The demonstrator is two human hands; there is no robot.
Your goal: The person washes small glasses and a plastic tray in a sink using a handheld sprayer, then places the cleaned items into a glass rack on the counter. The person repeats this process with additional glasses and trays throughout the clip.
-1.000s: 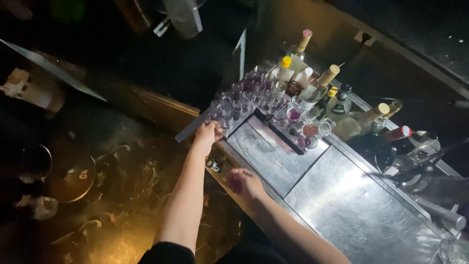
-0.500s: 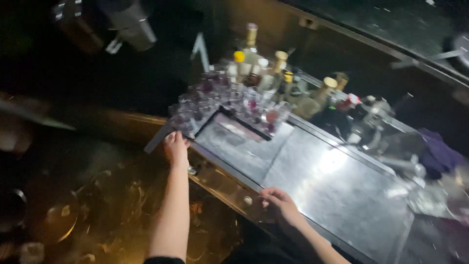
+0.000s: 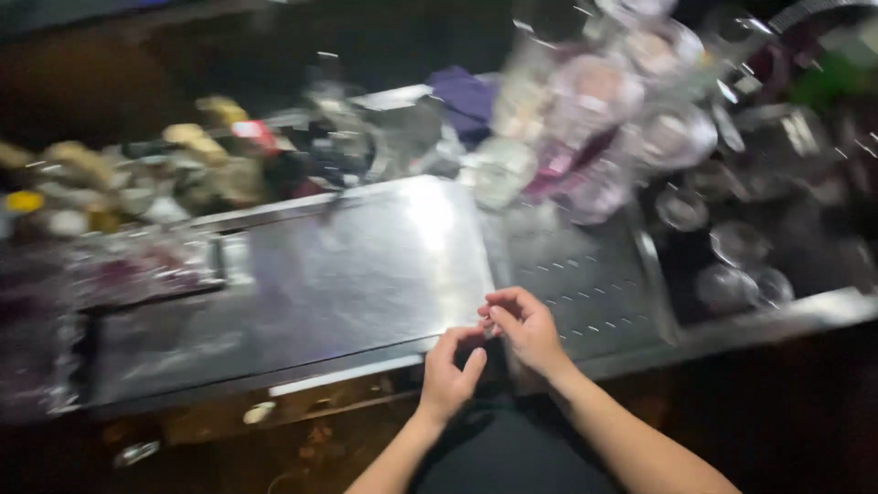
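At the far left, a blurred row of capped bottles (image 3: pixel 110 174) stood behind the flat, shiny steel worktop (image 3: pixel 347 274). My left hand (image 3: pixel 448 375) rested at the worktop's front edge, fingers loosely curled and empty. Just beside it, my right hand (image 3: pixel 526 325) hovered over the perforated steel drain panel (image 3: pixel 585 284), fingertips pinched together; I could not tell whether they held anything. Further right, clear glasses (image 3: pixel 640 119) crowded above a dark sink (image 3: pixel 759 256).

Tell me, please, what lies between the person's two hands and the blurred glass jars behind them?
In the head view, between the hands (left hand, right hand) and the glass jars lies the perforated steel drain panel, apparently bare.
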